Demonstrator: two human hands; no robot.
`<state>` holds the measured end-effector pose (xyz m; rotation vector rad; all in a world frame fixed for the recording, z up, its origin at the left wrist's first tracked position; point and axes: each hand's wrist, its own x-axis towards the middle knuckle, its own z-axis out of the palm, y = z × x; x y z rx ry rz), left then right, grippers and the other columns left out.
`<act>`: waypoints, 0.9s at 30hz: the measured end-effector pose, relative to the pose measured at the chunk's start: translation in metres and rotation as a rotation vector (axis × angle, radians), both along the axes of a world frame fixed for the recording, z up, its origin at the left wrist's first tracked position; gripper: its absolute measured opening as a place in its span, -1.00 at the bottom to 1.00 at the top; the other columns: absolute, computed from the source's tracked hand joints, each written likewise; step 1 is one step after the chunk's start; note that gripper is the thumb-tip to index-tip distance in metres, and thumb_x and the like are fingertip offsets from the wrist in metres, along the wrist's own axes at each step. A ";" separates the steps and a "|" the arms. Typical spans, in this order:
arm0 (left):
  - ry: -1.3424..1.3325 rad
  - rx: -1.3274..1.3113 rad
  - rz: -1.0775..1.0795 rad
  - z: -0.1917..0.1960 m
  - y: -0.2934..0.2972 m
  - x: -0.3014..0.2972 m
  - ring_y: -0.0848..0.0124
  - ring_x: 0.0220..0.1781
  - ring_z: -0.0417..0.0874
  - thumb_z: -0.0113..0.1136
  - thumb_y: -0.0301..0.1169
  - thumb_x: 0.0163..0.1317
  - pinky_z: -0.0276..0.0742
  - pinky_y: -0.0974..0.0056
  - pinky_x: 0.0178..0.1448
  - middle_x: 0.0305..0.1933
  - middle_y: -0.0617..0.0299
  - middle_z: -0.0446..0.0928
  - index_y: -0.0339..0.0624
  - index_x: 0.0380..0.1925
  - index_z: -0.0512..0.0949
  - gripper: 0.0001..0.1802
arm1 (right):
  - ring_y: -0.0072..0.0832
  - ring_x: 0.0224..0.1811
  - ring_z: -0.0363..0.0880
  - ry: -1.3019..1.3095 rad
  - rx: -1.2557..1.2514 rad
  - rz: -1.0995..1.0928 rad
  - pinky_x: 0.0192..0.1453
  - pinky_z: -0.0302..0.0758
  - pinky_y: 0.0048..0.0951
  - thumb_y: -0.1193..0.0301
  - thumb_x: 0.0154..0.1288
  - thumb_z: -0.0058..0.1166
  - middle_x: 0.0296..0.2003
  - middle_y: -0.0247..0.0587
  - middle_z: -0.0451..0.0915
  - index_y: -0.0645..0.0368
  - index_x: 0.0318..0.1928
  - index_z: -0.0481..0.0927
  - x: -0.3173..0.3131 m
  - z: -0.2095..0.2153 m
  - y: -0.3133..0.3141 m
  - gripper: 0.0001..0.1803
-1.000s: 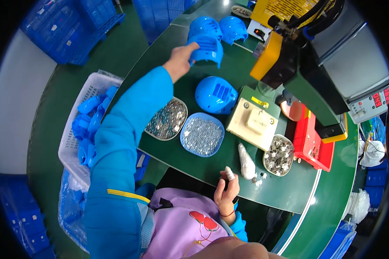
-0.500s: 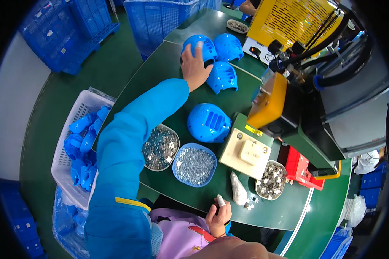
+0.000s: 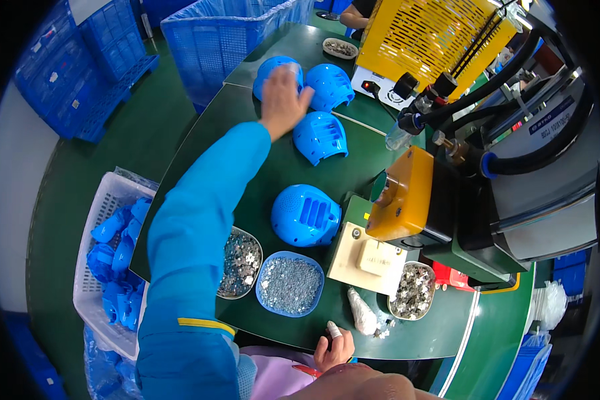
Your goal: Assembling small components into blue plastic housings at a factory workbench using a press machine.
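My left hand [image 3: 285, 99] reaches to the far part of the green table and lies over a rounded blue plastic shell [image 3: 267, 75], its thumb apart from the slightly blurred fingers. Two similar parts, a slotted blue shell [image 3: 330, 87] and a nearer blue shell [image 3: 321, 137], sit to its right. My right hand [image 3: 333, 348] rests at the table's near edge, fingers loosely bent and apart, holding nothing visible; one fingertip has a white wrap. Beyond it lies a white cone-shaped bag [image 3: 361, 312] with small metal bits at its end. Mid-table sits another blue shell [image 3: 305, 215] with slots and small holes.
A blue tray of small clear or silvery pieces [image 3: 290, 284] and bowls of metal parts [image 3: 240, 263] [image 3: 413, 291] stand nearby. At right is a press machine [image 3: 407, 193] over a cream fixture [image 3: 367, 260]. A white crate [image 3: 87, 280] holds blue parts. Someone's arm [image 3: 355, 19] shows beyond.
The view has shifted, so the table appears lower and further left. My left hand stays at the far shell, its fingers now closer together and blurred. My right hand remains near the table edge.
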<state>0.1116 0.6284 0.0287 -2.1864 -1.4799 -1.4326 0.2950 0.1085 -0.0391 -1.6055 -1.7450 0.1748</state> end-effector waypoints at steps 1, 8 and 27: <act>0.135 0.016 -0.237 0.004 -0.026 0.010 -0.12 0.52 0.15 0.37 -0.13 0.16 0.14 -0.17 0.51 0.50 -0.10 0.14 -0.07 0.42 0.24 -0.15 | -0.22 -0.44 0.52 -0.013 0.016 -0.002 -0.37 0.47 -0.27 0.45 0.31 0.10 -0.32 -0.02 0.57 0.36 0.03 0.54 -0.001 0.000 -0.001 -0.68; 0.755 -0.239 -0.338 -0.034 -0.090 -0.004 0.04 0.63 -0.02 0.27 -0.32 0.22 -0.06 -0.44 0.51 0.57 0.09 0.10 0.16 0.41 0.31 -0.28 | -0.10 -0.36 0.51 0.001 0.019 0.053 -0.29 0.47 -0.18 0.52 0.27 0.12 -0.28 0.06 0.54 0.38 0.04 0.54 -0.006 0.011 0.004 -0.66; 0.381 -0.593 -0.853 0.056 -0.360 -0.010 -0.02 0.32 0.47 0.33 -0.54 0.12 0.44 0.07 0.35 0.26 -0.02 0.48 -0.34 0.00 0.55 -0.60 | -0.06 -0.13 0.58 0.194 0.168 -0.050 -0.02 0.51 -0.17 0.59 0.05 0.36 -0.13 0.01 0.60 0.30 -0.02 0.60 0.022 0.025 -0.007 -0.58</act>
